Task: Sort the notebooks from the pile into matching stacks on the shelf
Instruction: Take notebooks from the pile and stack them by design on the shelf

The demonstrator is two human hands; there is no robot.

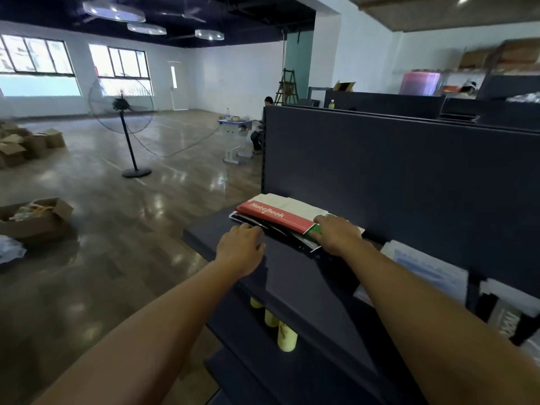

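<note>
From the head view, the sorting looks barely begun: the notebooks [280, 222] lie in one mixed pile on the top shelf [295, 276], toward its far edge and close against the dark back panel [409, 182], and no separate matching stacks show anywhere on that shelf. Everything in the pile is left to be parted by kind, as far as I can judge. The pile is loose and fanned. A red notebook [271, 217] with white lettering lies on top, a pale one [292, 204] sits behind it toward the panel, a green one [314, 230] peeks out at its right end, and dark thin covers [280, 231] stick out beneath at the near side, slightly askew. The left hand [241, 248] rests at the near left edge of the pile with fingers loosely bent, their tips touching the dark covers; whether it grips anything I cannot tell. The right hand [339, 233] lies flat over the pile's right end, fingers straight, pressing on the green and red covers. On the shelf below stand yellow bottles [285, 336].
</note>
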